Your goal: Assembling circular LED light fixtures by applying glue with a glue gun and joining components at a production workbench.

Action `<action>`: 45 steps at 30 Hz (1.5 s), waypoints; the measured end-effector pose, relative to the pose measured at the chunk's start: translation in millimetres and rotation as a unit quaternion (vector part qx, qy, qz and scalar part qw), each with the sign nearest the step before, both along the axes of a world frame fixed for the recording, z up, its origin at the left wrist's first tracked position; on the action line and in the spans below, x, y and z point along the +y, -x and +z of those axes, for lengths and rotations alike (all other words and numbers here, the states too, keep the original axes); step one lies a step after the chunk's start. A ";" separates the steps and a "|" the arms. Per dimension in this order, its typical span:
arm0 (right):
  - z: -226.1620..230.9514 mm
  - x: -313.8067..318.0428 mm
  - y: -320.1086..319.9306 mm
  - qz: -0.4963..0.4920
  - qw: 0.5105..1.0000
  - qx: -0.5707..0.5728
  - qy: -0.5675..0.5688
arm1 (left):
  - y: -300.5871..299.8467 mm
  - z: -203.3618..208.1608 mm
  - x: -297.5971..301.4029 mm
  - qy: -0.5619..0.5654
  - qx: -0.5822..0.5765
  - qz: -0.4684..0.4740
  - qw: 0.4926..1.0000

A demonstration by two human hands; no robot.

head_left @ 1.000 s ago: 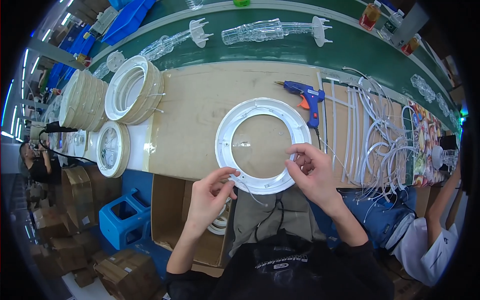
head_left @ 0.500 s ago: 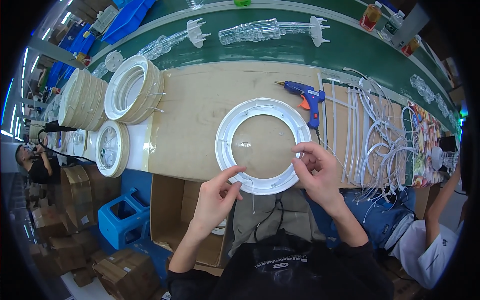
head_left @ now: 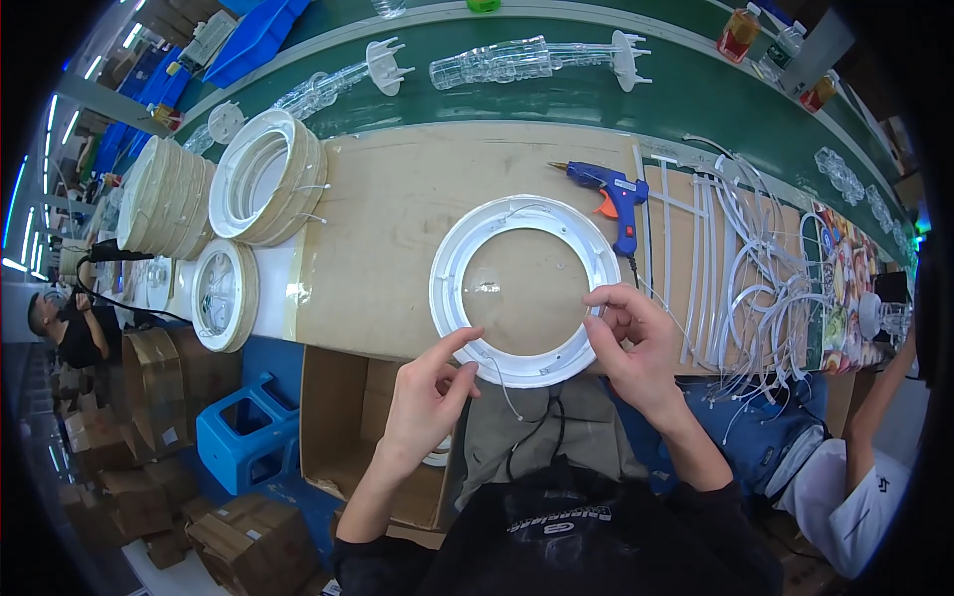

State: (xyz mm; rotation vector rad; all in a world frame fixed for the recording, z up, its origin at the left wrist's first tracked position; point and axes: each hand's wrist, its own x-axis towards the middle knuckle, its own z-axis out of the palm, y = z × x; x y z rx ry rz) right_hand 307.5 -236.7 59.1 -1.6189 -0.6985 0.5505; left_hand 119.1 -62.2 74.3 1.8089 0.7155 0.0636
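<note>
Cardboard worktop (head_left: 373, 228) — white ring (head_left: 450, 268) between half-curled hands (head_left: 425, 397) (head_left: 636, 348), both touching it — grip unclear.

- A long green worktop (head_left: 427, 104) is bordered along its far side by a pale rail (head_left: 586, 14).
- A cardboard-covered table (head_left: 378, 228) is set against it.
- A blue stool (head_left: 224, 457) is placed on the blue floor (head_left: 283, 358).
- An open carton (head_left: 333, 427) is partly covered by the table.
- Brown boxes (head_left: 248, 546) are heaped at lower left.
- The left background is lit by white tube lights (head_left: 15, 266).
</note>
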 end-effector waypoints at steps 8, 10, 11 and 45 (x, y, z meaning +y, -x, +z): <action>-5.7 6.1 0.4 -0.012 1.000 0.009 -0.011 | 1.7 -1.3 -0.3 -0.006 -0.008 0.002 1.000; -3.6 7.4 -0.4 -0.011 1.000 0.004 -0.013 | 1.6 1.2 0.7 -0.007 -0.002 0.003 1.000; -3.0 7.9 -0.6 -0.009 1.000 -0.001 -0.016 | 1.5 1.7 1.1 -0.008 0.004 0.003 1.000; -5.9 13.3 -1.2 0.032 0.997 0.070 -0.011 | -9.7 -6.1 5.6 -0.017 0.014 -0.033 0.999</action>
